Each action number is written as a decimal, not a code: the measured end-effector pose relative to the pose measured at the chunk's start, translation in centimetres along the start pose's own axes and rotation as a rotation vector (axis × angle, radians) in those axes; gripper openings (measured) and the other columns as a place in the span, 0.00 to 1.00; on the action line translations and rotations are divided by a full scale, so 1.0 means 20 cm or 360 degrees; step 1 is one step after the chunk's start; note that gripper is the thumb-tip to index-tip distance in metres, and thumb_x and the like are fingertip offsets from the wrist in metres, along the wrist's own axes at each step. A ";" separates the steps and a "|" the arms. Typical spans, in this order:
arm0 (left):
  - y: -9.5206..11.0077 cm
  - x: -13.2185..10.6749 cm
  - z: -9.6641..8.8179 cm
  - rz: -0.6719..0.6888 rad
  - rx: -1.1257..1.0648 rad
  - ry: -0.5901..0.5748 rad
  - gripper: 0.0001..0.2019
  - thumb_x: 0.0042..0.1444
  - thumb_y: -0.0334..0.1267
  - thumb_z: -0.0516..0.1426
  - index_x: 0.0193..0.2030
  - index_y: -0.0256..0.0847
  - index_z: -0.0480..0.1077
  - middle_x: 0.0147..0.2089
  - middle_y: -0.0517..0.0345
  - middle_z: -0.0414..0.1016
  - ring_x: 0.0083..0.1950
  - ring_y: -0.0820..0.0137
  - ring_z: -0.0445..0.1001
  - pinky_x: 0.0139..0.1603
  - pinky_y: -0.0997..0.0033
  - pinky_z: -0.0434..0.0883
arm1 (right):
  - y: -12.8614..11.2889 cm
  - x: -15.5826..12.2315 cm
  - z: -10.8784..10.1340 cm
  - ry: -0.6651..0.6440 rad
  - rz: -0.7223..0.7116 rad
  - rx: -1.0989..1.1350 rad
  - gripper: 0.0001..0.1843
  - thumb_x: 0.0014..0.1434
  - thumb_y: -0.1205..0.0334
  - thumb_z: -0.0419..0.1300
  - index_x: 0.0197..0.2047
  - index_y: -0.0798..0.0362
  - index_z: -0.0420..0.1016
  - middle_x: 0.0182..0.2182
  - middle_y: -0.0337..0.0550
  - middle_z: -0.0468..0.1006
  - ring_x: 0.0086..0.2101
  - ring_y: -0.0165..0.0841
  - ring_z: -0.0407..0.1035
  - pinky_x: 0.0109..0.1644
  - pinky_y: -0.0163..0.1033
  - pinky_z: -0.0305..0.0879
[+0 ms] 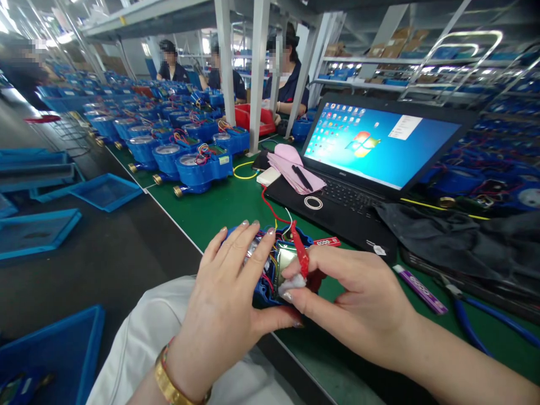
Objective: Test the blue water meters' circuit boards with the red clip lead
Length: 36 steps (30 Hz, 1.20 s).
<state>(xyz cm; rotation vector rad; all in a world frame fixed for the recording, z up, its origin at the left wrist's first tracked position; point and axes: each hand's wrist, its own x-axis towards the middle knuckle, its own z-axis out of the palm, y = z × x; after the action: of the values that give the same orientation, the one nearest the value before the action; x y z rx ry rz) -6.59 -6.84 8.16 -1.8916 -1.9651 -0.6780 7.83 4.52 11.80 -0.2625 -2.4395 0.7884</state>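
A blue water meter (266,287) with its cover off and wires showing sits at the near edge of the green bench (219,208). My left hand (223,304) wraps over its left side, fingers laid across the top, thumb underneath. My right hand (358,304) pinches a small white wad (292,284) against the meter's inner board, beside a red clip (300,256) whose red wire runs back toward the laptop.
An open black laptop (363,163) stands behind the meter, with pink cloths and a pen (301,177) on its left corner. Rows of blue meters (198,169) fill the far left bench. Blue-handled pliers (476,320) and a purple tube (419,289) lie right. Blue trays (105,191) sit on the floor; people work beyond.
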 end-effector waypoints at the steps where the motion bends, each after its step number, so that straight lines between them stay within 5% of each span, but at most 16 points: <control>1: 0.00 0.00 0.00 0.0003 0.0004 0.0004 0.43 0.47 0.66 0.56 0.61 0.35 0.59 0.61 0.40 0.64 0.63 0.52 0.62 0.64 0.48 0.56 | 0.00 0.00 0.00 -0.0008 0.0002 -0.0002 0.04 0.55 0.70 0.60 0.30 0.52 0.69 0.24 0.37 0.75 0.23 0.28 0.68 0.27 0.32 0.63; 19: 0.00 0.01 0.01 0.0019 0.0042 0.0031 0.41 0.51 0.67 0.51 0.61 0.34 0.60 0.61 0.39 0.65 0.62 0.52 0.63 0.64 0.50 0.55 | 0.01 0.01 -0.01 -0.0063 -0.0016 -0.0008 0.05 0.56 0.70 0.59 0.30 0.52 0.69 0.26 0.38 0.75 0.25 0.29 0.69 0.28 0.33 0.63; 36: -0.01 0.01 0.02 0.0092 0.0130 0.0068 0.37 0.54 0.63 0.51 0.58 0.30 0.62 0.60 0.36 0.65 0.61 0.50 0.63 0.60 0.47 0.59 | 0.02 0.02 0.00 -0.0166 -0.0103 0.0062 0.08 0.57 0.71 0.55 0.28 0.53 0.63 0.23 0.35 0.66 0.25 0.27 0.60 0.28 0.32 0.55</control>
<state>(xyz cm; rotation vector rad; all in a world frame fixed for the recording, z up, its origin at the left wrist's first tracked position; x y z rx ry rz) -6.85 -6.52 7.86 -1.8625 -1.8757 -0.6077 7.48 5.02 11.73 -0.1301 -2.5130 0.8390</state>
